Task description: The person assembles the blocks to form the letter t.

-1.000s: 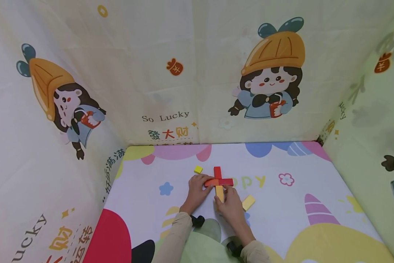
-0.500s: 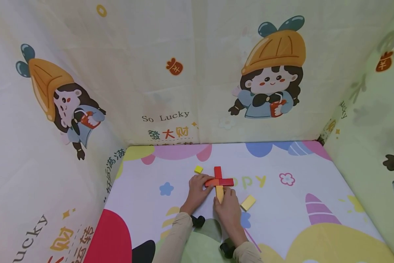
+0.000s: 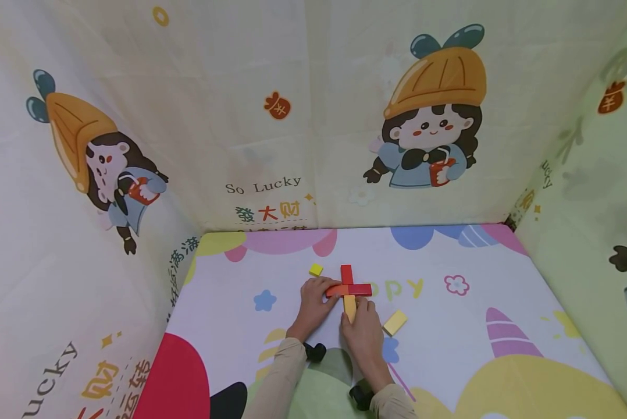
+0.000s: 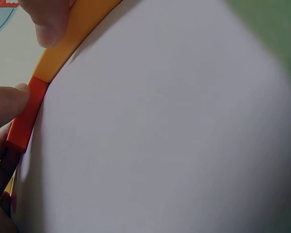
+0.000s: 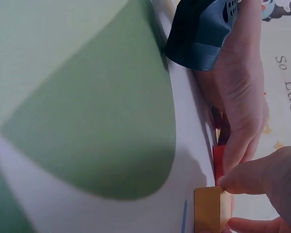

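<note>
A flat orange rectangular block (image 3: 337, 290) is pinched in the left hand (image 3: 312, 302), its end meeting the crosswise red block (image 3: 360, 290). Below that joint, the right hand (image 3: 364, 328) pinches a lengthwise pale-yellow rectangular block (image 3: 349, 306). Beyond both grips, the lengthwise red block (image 3: 347, 273) points away.

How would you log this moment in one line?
left grip: holds orange block; right grip: pinches tan block; also in cross: two red blocks; apart: small yellow block, cream block
</note>
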Motion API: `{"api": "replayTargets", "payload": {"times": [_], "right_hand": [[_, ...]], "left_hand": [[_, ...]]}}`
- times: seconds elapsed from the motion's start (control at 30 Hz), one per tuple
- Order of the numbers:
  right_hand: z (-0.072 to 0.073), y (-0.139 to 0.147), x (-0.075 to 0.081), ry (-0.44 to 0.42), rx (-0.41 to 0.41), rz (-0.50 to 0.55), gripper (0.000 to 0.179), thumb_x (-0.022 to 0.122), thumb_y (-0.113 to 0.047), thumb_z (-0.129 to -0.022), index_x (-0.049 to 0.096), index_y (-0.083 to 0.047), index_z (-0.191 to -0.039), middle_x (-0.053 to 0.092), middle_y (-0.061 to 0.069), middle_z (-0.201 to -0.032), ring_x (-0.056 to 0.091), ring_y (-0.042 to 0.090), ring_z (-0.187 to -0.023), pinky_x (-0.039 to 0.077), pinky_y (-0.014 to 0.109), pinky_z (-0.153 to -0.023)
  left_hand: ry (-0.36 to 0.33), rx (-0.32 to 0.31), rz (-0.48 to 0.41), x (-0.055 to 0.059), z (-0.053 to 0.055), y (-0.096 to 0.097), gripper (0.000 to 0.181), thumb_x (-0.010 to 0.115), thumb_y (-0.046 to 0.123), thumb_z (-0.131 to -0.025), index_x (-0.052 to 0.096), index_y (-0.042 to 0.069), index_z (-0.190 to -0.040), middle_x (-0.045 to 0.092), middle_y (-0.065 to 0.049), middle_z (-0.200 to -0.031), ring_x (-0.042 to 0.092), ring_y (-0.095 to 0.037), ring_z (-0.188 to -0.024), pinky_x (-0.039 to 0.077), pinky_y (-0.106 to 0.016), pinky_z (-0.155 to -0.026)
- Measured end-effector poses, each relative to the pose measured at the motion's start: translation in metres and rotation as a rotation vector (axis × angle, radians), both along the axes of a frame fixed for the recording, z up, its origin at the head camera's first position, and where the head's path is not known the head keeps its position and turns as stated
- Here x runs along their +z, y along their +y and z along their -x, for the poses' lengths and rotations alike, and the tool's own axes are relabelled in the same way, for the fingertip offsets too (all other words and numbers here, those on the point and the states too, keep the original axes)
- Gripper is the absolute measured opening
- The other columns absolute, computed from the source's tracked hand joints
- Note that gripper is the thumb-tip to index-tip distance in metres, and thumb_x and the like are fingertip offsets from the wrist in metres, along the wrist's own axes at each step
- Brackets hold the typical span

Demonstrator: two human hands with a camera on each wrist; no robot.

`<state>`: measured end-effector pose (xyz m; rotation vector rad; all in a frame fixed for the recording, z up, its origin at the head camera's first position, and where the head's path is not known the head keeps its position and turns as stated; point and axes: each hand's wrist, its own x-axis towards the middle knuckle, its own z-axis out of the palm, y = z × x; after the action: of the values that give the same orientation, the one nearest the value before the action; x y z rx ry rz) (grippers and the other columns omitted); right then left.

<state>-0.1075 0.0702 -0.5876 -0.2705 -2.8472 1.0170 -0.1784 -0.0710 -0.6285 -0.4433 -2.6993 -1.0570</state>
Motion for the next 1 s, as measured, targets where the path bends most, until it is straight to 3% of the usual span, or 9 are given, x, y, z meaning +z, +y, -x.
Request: {"api": "replayTargets", "payload": {"times": [0.37, 0.6, 1.0], "right_hand": [[0.0007, -0.0002, 0.0008, -0.024, 0.006, 0.004, 0.053, 0.078, -0.024, -0.089, 0.059, 0.002, -0.132, 0.063, 0.022, -0.117, 0.063, 0.028, -0.086, 0.054, 0.043, -0.069], [0.0001, 0.0002, 0.0003, -0.002, 0.012, 0.001, 0.052, 0.079, -0.023, -0.089, 0.06, 0.002, -0.13, 0.063, 0.022, -0.117, 0.062, 0.028, -0.085, 0.053, 0.042, -0.069], [-0.0002, -0.0001, 0.0005, -0.015, 0.017, 0.006, 0.053, 0.078, -0.024, -0.09, 0.059, 0.002, -0.132, 0.063, 0.021, -0.118, 0.063, 0.028, -0.089, 0.056, 0.044, -0.073]], "left_hand": [[-0.079, 0.004, 0.012, 0.0009, -0.0002, -0.0001, 0.032, 0.074, 0.028, -0.097, 0.073, 0.025, -0.129, 0.07, -0.001, -0.125, 0.058, -0.023, -0.122, 0.036, -0.056, -0.114], [-0.031, 0.002, 0.01, 0.0005, -0.0004, -0.0001, 0.031, 0.075, 0.026, -0.096, 0.074, 0.023, -0.127, 0.071, -0.001, -0.122, 0.059, -0.023, -0.119, 0.039, -0.058, -0.11], [-0.04, 0.003, 0.01, -0.0008, 0.0003, -0.0001, 0.031, 0.074, 0.027, -0.097, 0.073, 0.023, -0.127, 0.071, -0.002, -0.122, 0.059, -0.024, -0.119, 0.037, -0.057, -0.111]]}}
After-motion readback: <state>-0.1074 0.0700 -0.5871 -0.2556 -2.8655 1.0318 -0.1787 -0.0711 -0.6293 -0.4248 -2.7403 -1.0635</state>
